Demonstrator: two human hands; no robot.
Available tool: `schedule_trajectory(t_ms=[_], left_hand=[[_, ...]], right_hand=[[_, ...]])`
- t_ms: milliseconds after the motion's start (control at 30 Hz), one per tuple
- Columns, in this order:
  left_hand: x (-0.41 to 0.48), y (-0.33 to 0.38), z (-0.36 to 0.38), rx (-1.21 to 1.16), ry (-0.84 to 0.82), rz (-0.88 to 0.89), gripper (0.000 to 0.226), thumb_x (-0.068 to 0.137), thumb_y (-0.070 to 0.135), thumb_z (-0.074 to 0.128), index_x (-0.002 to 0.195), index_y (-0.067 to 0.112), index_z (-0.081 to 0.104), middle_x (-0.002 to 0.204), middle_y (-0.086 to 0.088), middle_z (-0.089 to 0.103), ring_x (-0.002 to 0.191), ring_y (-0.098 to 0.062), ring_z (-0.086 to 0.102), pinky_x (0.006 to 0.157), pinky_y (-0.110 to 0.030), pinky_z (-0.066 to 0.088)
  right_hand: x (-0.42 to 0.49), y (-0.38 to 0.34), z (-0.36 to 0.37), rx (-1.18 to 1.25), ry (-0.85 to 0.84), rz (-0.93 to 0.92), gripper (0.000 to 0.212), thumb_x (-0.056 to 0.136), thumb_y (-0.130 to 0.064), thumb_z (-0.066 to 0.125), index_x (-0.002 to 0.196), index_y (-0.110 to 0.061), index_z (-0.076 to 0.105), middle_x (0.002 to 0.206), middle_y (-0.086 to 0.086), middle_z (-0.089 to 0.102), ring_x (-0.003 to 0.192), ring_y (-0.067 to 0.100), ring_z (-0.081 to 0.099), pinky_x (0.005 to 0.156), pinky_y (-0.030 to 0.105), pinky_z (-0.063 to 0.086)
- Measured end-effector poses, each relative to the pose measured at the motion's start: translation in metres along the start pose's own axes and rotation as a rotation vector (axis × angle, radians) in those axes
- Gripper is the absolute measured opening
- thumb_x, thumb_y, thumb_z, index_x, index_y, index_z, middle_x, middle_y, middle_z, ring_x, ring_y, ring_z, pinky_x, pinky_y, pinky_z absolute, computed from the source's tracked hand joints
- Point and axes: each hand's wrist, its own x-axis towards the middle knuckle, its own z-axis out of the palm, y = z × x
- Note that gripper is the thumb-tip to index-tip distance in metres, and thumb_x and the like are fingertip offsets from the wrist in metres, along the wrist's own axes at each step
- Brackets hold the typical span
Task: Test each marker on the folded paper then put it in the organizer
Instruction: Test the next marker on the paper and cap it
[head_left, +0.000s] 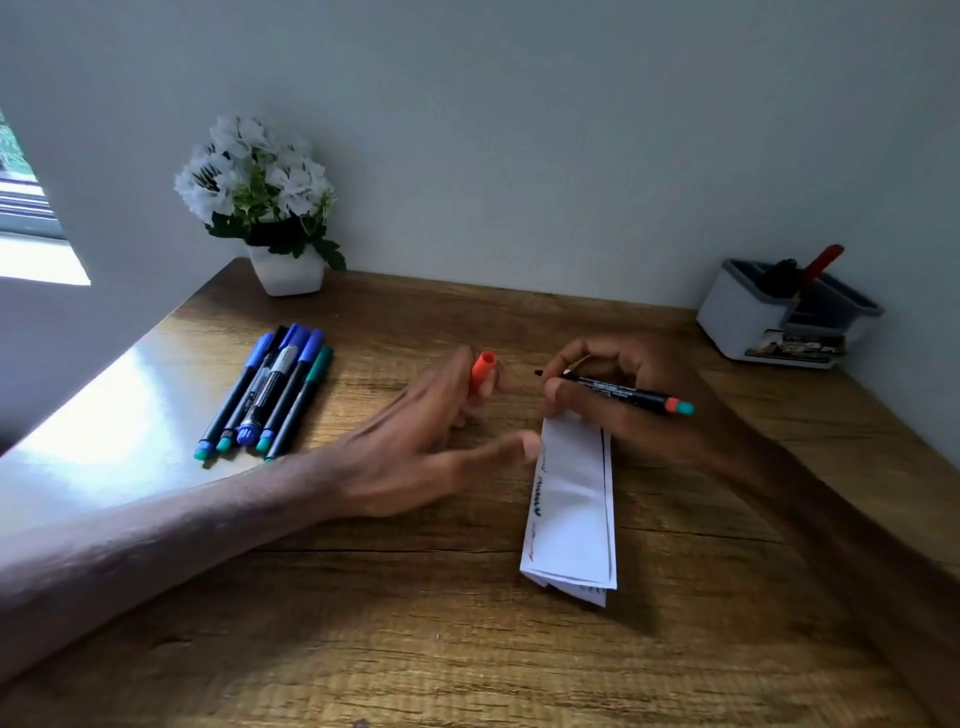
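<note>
My right hand (613, 400) grips a black marker (621, 391) with an orange band and teal end, uncapped, its tip pointing left just above the far end of the folded paper (571, 509). My left hand (431, 441) holds the marker's orange cap (482, 370) between its fingers, open end up, a short gap left of the tip; its thumb reaches toward the paper's left edge. The paper lies on the wooden table (415, 623) with blue and red scribbles along its left side. The grey and white organizer (748, 317) stands at the back right and holds a red and a black pen.
Several capped markers (270, 395), blue and green, lie side by side at the left of the table. A white pot of white flowers (285, 270) stands at the back left by the wall. The table's left part shines with window glare.
</note>
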Motion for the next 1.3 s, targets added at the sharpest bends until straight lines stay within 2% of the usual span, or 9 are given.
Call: schedule_trajectory(t_ms=[67,167,300,433,667,933,1067,1167,1300], left_hand=[[-0.002,0.003,0.0,0.02,-0.093,0.002,0.07,0.081,0.074,0.063,0.13,0.03,0.038,0.122,0.023,0.045,0.111,0.01,0.046,0.091,-0.014,0.044],[-0.003,0.01,-0.002,0.015,-0.168,0.0,0.073,0.076,0.067,0.071,0.128,0.038,0.028,0.122,0.034,0.035,0.114,0.027,0.033,0.087,0.004,0.035],[-0.002,0.011,-0.003,0.052,-0.188,-0.005,0.084,0.069,0.063,0.082,0.121,0.037,0.021,0.123,0.026,0.039,0.114,0.016,0.04,0.092,0.0,0.04],[-0.001,0.01,-0.003,0.007,-0.193,0.012,0.097,0.066,0.059,0.088,0.136,0.029,0.029,0.132,0.024,0.043,0.122,0.009,0.045,0.099,-0.009,0.045],[-0.003,0.01,0.0,0.055,-0.176,0.021,0.096,0.063,0.066,0.086,0.137,0.035,0.032,0.127,0.023,0.037,0.122,0.012,0.039,0.089,0.001,0.039],[-0.003,0.013,0.007,0.136,-0.13,0.005,0.091,0.058,0.076,0.082,0.124,0.04,0.031,0.121,0.021,0.036,0.116,0.0,0.039,0.096,-0.015,0.04],[-0.004,0.014,0.008,0.141,-0.118,0.021,0.084,0.059,0.076,0.081,0.112,0.043,0.025,0.117,0.026,0.035,0.106,0.008,0.036,0.089,-0.007,0.032],[-0.004,0.014,0.008,0.14,-0.111,0.02,0.083,0.058,0.076,0.082,0.106,0.043,0.023,0.116,0.028,0.036,0.115,0.017,0.033,0.084,-0.005,0.033],[-0.002,0.014,0.008,0.124,-0.121,0.004,0.083,0.059,0.075,0.082,0.107,0.038,0.026,0.114,0.029,0.035,0.111,0.011,0.037,0.083,-0.004,0.033]], right_hand=[[-0.001,-0.003,0.001,-0.052,0.005,-0.006,0.008,0.093,-0.023,0.071,0.101,-0.02,0.071,0.09,-0.011,0.079,0.083,0.002,0.076,0.076,0.03,0.062],[-0.005,-0.01,0.005,-0.051,0.03,-0.004,0.007,0.095,-0.022,0.07,0.102,-0.021,0.071,0.09,-0.01,0.078,0.083,0.003,0.075,0.074,0.034,0.062],[-0.016,-0.016,0.015,0.003,0.091,0.004,0.011,0.096,-0.019,0.067,0.107,-0.022,0.068,0.091,-0.011,0.078,0.085,0.002,0.075,0.073,0.032,0.063],[-0.017,-0.016,0.02,0.283,0.143,0.148,0.018,0.097,-0.012,0.063,0.113,-0.019,0.06,0.093,-0.003,0.081,0.088,0.013,0.078,0.077,0.041,0.064],[-0.025,-0.019,0.01,0.53,0.158,0.176,0.021,0.09,-0.014,0.062,0.103,0.001,0.069,0.087,0.018,0.078,0.079,0.035,0.078,0.069,0.043,0.065],[-0.035,-0.02,0.016,0.397,-0.036,0.192,0.019,0.082,-0.005,0.075,0.101,-0.008,0.078,0.088,0.009,0.08,0.077,0.027,0.078,0.066,0.033,0.065],[-0.027,-0.015,0.018,0.246,0.042,0.102,0.006,0.082,-0.001,0.075,0.085,-0.007,0.076,0.08,0.0,0.077,0.056,0.024,0.073,0.052,0.034,0.062],[-0.019,-0.011,0.026,0.197,0.06,0.06,0.006,0.083,0.001,0.074,0.081,-0.004,0.074,0.078,-0.001,0.076,0.046,0.016,0.068,0.042,0.028,0.056],[-0.014,-0.006,0.03,0.151,0.077,0.03,0.008,0.084,-0.001,0.073,0.08,-0.008,0.073,0.077,-0.004,0.075,0.044,0.014,0.066,0.039,0.024,0.053]])
